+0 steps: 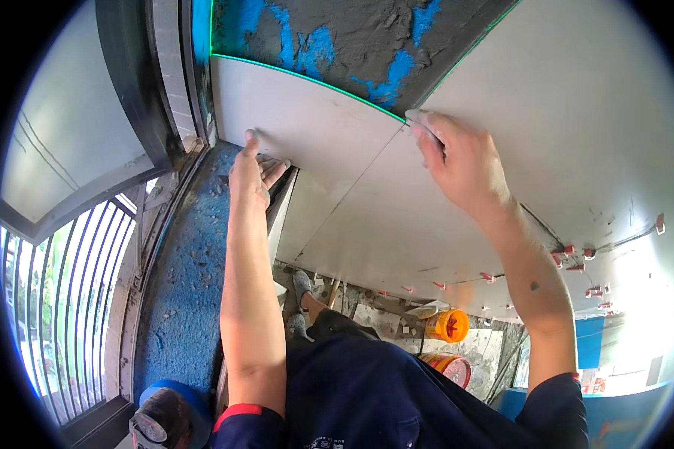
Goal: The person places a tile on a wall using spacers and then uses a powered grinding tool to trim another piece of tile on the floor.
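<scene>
A large pale grey tile [307, 131] lies against the wall, with grey mortar [352, 37] over blue coating above it. My left hand [253, 172] grips the tile's lower left edge, fingers curled round it. My right hand [457, 157] rests flat at the tile's upper right corner, fingertips on the joint where it meets the neighbouring tile [577, 112]. A green laser line [307, 77] runs along the tile's top edge. Both forearms reach up from the lower edge of the picture.
Red tile levelling clips [569, 254] stud the joints of the tiled wall at right. An orange bucket [448, 325] and another [449, 367] stand on the rubble-strewn floor below. A barred window [67, 299] and dark frame [138, 90] fill the left. A rough blue ledge [187, 284] runs beside my left arm.
</scene>
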### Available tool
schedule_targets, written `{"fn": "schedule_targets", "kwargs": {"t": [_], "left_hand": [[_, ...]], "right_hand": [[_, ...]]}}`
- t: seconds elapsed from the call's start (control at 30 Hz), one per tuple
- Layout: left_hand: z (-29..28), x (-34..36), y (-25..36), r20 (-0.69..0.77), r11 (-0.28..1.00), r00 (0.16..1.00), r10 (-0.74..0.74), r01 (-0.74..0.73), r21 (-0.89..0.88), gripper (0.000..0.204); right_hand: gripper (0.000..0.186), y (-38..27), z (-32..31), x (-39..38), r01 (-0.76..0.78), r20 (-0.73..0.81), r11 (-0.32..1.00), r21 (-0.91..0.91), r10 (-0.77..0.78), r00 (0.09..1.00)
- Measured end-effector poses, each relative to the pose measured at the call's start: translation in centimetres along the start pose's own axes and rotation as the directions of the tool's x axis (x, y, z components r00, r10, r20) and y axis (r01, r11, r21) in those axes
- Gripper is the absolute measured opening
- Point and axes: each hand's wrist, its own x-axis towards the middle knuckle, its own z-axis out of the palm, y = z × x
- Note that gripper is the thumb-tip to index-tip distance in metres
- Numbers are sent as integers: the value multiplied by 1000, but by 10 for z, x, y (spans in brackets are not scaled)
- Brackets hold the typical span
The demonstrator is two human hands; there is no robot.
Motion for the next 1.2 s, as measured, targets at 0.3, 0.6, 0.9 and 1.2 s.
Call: {"fn": "schedule_targets", "kwargs": {"t": [0.3, 0.6, 0.9, 1.2], "left_hand": [[0, -4, 3, 0, 999, 1000, -3, 3, -32, 57], [2, -6, 3, 8, 999, 1000, 12, -12, -42, 67], [0, -2, 4, 5, 1000, 1000, -6, 7, -29, 63], [3, -1, -1, -7, 1000, 1000, 11, -11, -29, 51]], "right_hand": [[21, -20, -10, 37, -5, 395, 929, -371, 162, 904], [26, -23, -11, 37, -250, 414, 911, -327, 376, 829], [16, -5, 9, 26, -143, 249, 948, -284, 217, 944], [12, -3, 10, 24, -148, 181, 975, -165, 178, 967]]}}
